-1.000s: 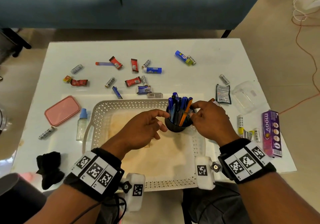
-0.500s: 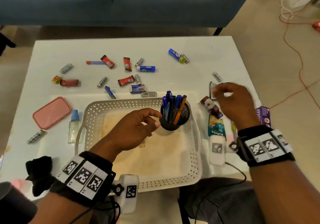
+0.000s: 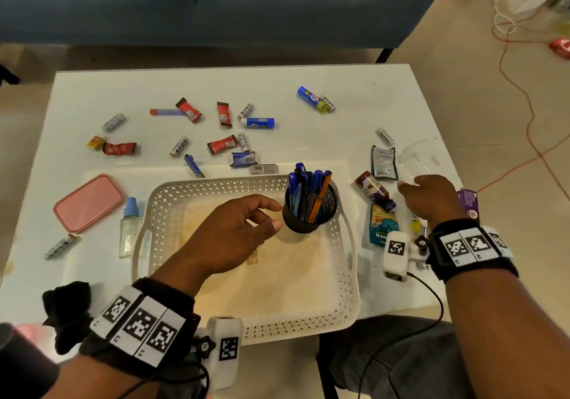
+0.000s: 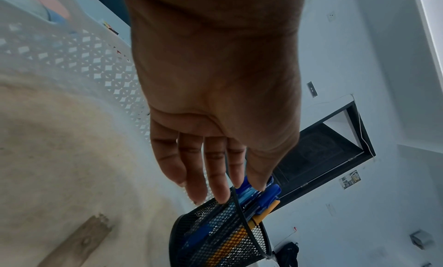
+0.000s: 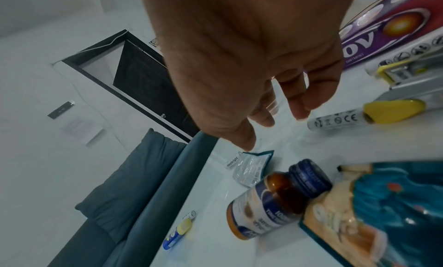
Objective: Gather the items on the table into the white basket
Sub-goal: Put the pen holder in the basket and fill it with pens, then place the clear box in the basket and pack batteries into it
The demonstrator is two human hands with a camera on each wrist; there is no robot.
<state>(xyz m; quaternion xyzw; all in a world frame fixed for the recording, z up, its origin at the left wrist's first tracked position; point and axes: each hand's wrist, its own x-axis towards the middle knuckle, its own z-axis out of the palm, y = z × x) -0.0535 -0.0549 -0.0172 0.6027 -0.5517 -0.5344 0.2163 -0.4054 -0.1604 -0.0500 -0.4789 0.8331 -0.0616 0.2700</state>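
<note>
The white basket (image 3: 352,275) sits at the table's near edge. A black mesh pen cup (image 3: 310,213) full of blue and orange pens stands in its far right corner. My left hand (image 3: 274,213) hovers inside the basket just left of the cup, fingers relaxed and holding nothing; in the left wrist view the left hand (image 4: 215,185) has its fingertips at the rim of the pen cup (image 4: 215,233). My right hand (image 3: 410,187) is empty over the table right of the basket, by a clear plastic container (image 3: 416,158). In the right wrist view the right hand (image 5: 275,123) has loose fingers.
Right of the basket lie a brown bottle (image 3: 374,190), a teal pouch (image 3: 382,224), a sachet (image 3: 383,162) and a purple box (image 3: 468,204). Batteries, red wrappers and glue sticks are scattered across the far half. A pink lid (image 3: 88,202), baby bottle (image 3: 129,229) and black cloth (image 3: 66,312) lie left.
My right hand let go of the pen cup and moved right, out over the table toward the clear container. The left hand stayed beside the cup, which now stands in the basket.
</note>
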